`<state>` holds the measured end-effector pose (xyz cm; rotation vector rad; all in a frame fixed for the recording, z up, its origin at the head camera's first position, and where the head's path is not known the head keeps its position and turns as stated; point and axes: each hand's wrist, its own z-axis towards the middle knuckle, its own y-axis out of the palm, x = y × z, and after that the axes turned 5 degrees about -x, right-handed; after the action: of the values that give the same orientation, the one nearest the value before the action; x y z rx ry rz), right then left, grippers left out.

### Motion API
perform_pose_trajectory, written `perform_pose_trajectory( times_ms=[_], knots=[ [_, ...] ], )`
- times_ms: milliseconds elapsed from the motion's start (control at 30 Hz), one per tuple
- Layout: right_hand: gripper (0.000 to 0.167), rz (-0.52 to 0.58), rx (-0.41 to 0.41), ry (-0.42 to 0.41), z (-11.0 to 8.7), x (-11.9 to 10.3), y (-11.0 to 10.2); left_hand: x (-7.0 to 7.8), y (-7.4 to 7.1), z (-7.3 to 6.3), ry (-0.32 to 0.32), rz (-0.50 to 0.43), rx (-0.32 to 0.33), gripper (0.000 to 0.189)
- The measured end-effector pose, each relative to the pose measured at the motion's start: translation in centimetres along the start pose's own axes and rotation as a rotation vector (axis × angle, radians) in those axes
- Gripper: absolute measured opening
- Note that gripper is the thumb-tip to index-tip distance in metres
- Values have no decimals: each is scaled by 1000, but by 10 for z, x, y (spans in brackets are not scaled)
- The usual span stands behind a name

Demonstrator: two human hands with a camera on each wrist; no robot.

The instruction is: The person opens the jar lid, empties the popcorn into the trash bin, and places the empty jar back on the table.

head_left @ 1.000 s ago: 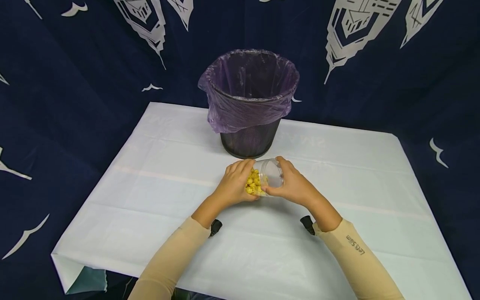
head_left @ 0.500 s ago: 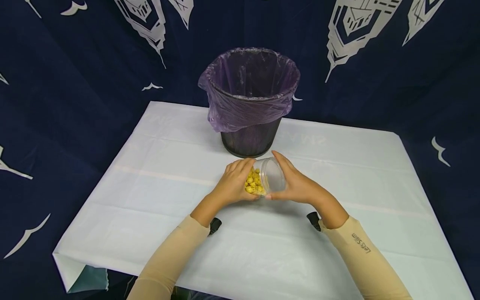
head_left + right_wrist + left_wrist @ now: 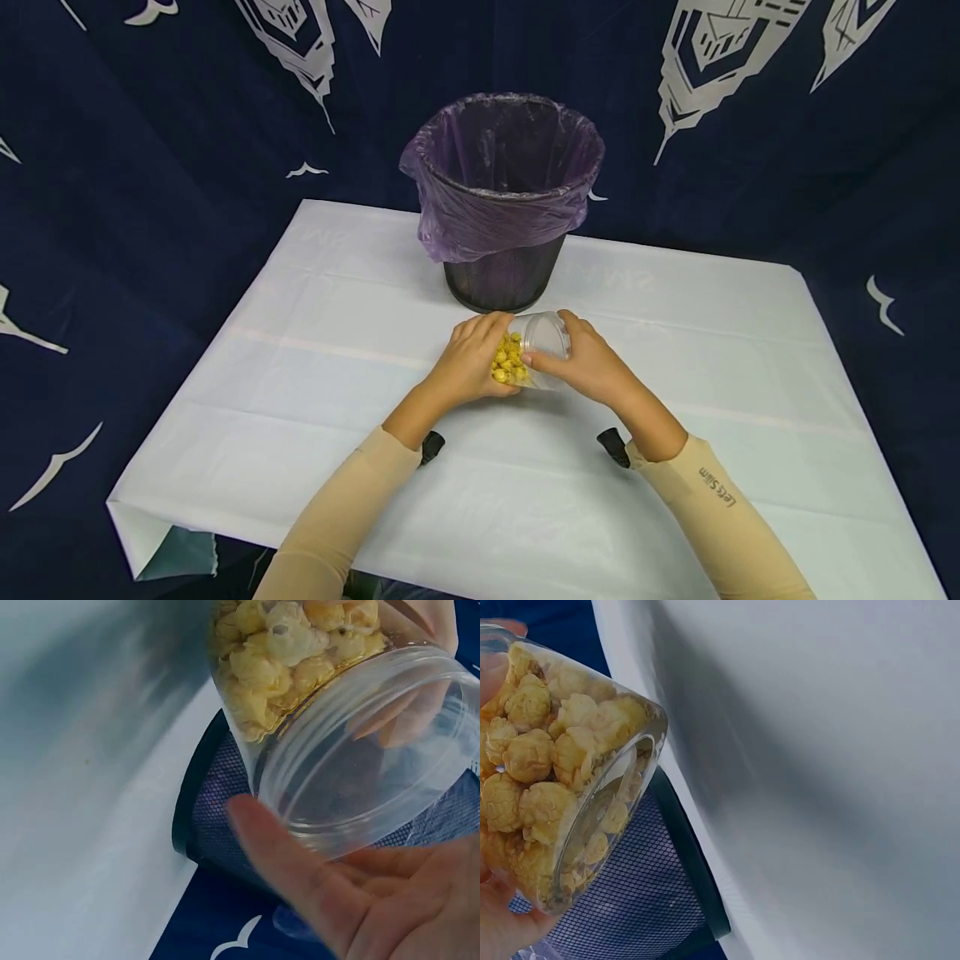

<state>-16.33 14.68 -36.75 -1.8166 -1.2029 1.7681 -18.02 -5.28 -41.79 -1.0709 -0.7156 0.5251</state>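
Note:
A clear jar of yellow popcorn lies tilted on its side over the white table, just in front of the bin. My left hand grips it round the base end. Toward the right is its clear, ridged lid, with my right hand round it, thumb across the near side and fingers on the far side. Popcorn fills the base end in the left wrist view. Most of the left fingers are hidden behind the jar.
Behind the jar stands a black mesh bin lined with a purple bag. A white sheet covers the table, its front left corner folded. A dark blue patterned curtain hangs behind.
The right hand rolls back and forth at the lid: its thumb drops toward the lower edge, then comes up across the near side. The left hand keeps its hold on the jar.

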Motion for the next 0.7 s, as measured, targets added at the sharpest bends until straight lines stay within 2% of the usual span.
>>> perform_pose_trajectory(
  times_ms=[267,367,467,600,700],
  knots=[
    [102,-1,-88,-257,-2,11,-5,-1,-2,-2,-10,2,-23,97],
    [111,12,-125,-301,-2,14,-6,-1,-1,-2,-15,1,-29,98],
    [111,17,-96,-255,-2,12,-5,0,-1,-2,-19,-6,-28,98],
    [103,-10,-8,-86,-3,7,-1,1,-2,0,-15,0,-22,98],
    [105,-19,2,24,-3,5,1,2,-2,0,-11,16,-24,98]
  ],
)
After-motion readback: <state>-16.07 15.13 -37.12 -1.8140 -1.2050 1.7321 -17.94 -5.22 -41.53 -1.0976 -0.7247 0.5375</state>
